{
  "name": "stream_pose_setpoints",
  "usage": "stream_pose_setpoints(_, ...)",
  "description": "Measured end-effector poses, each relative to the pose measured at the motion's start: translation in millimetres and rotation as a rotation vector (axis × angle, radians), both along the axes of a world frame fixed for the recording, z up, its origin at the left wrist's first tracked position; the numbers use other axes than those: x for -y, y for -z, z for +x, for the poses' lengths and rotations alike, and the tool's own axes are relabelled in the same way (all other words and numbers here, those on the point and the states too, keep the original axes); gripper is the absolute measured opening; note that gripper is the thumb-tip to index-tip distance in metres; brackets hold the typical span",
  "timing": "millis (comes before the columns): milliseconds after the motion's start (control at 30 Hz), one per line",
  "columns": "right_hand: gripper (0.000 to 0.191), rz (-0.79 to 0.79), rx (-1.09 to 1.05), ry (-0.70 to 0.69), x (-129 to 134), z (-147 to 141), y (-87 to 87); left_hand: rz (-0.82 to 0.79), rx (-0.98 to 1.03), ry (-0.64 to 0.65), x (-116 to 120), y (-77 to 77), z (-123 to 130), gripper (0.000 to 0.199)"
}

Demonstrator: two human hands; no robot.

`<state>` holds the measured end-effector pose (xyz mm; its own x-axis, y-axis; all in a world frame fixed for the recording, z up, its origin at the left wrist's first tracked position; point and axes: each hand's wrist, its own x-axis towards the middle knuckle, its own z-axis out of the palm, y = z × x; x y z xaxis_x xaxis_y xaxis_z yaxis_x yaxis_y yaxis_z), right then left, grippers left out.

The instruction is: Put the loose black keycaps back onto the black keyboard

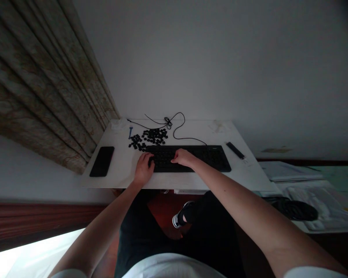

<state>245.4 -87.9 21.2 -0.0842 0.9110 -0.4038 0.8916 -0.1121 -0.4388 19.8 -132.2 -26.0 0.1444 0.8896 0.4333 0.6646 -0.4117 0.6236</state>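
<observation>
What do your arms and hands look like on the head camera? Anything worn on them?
Both arms are bare below short, pale sleeves: the left sleeve and the right sleeve. The left hand and the right hand are ungloved. No watch or band shows on either wrist, and no cables run along the arms.

A white desk (124,179) is carrying a keyboard (217,158) under the left hand (144,168) and right hand (184,157). Keycaps (147,139) are lying heaped beyond the left hand, a phone (101,161) is lying left of it, a cable (174,129) is lying farther beyond the hands, and a black stick (235,150) is lying right of the right hand.
</observation>
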Motion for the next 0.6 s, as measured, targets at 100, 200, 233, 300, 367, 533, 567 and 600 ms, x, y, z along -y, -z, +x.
stream_pose_setpoints(100,0.023,-0.013,0.023,0.016,2.1,1.7,-1.3,0.009,-0.013,0.021,1.7,-1.8,1.4,0.026)
stream_pose_setpoints(200,0.022,-0.057,-0.025,0.026,5.4,4.0,-4.8,0.019,-0.030,0.034,2.8,-2.8,2.8,0.026)
stream_pose_setpoints(233,0.022,-0.081,-0.056,0.031,6.3,4.5,-6.4,0.022,-0.034,0.033,2.9,-2.9,3.1,0.025)
stream_pose_setpoints(300,0.023,-0.126,-0.117,0.043,8.1,5.0,-9.0,0.026,-0.039,0.033,2.8,-2.5,3.0,0.024)
stream_pose_setpoints(367,0.023,-0.124,-0.176,0.078,11.4,5.8,-8.8,0.031,-0.038,0.029,2.5,-1.8,2.2,0.024)
stream_pose_setpoints(533,0.024,0.394,-0.232,0.195,37.4,13.5,12.3,0.037,-0.010,-0.026,1.9,1.0,-0.2,0.025)
stream_pose_setpoints(567,0.023,0.514,-0.213,0.199,45.0,15.8,19.2,0.037,-0.001,-0.037,1.9,1.7,-0.4,0.026)
stream_pose_setpoints(600,0.023,0.610,-0.186,0.191,52.4,18.1,26.2,0.039,0.009,-0.048,1.8,2.5,-0.7,0.026)
